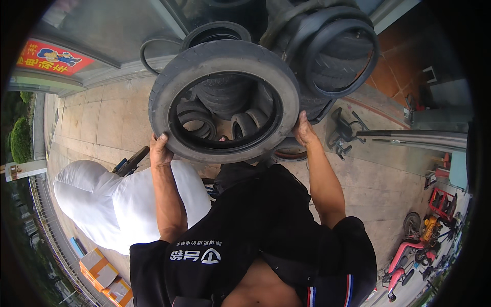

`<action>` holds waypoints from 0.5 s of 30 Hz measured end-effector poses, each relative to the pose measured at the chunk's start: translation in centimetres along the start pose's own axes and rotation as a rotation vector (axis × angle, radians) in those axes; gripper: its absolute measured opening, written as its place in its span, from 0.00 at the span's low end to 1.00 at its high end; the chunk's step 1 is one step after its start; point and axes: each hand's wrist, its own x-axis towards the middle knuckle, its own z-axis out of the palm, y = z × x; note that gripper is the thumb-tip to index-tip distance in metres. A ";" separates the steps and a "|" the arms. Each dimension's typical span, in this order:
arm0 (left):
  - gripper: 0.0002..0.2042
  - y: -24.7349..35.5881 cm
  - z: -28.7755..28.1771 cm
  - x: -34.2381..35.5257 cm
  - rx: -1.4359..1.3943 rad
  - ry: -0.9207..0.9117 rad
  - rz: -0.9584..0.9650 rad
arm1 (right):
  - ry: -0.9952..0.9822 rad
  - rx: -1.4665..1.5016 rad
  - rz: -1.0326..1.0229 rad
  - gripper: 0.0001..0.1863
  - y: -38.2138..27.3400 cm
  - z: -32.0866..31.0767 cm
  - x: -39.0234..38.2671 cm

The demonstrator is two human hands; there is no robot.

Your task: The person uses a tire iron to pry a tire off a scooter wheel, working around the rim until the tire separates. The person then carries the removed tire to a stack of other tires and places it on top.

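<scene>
A worn black tyre (169, 84) is held up in front of me, its grey sidewall facing me. My left hand (161, 149) grips its lower left edge, thumb on the sidewall and fingers behind. On the right edge, my right hand (304, 130) grips the same tyre, its fingers partly hidden. Through the tyre's opening I see a stack of tyres (222, 97) and loose tyres (197, 120) on the ground. Behind its top edge another tyre (217, 31) shows. A tall pile of tyres (340, 56) stands to the right of it.
Large white sacks (135, 204) lie left of my legs. Cardboard boxes (99, 268) sit at lower left. A glass door's metal edge (414, 138) juts in from the right, beside a dark metal stand (345, 125). A pink scooter (404, 261) is at lower right.
</scene>
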 end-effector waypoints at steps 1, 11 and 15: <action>0.34 -1.2 -0.6 0.1 -0.056 0.024 -0.050 | 0.037 0.026 0.003 0.51 -0.2 0.7 0.3; 0.30 -7.5 -1.4 -1.9 -0.397 0.198 -0.391 | 0.016 -0.170 -0.008 0.53 -7.6 5.3 -0.3; 0.29 -7.0 -0.8 -2.2 -0.419 0.205 -0.398 | 0.117 -0.276 0.094 0.57 -7.3 5.1 1.1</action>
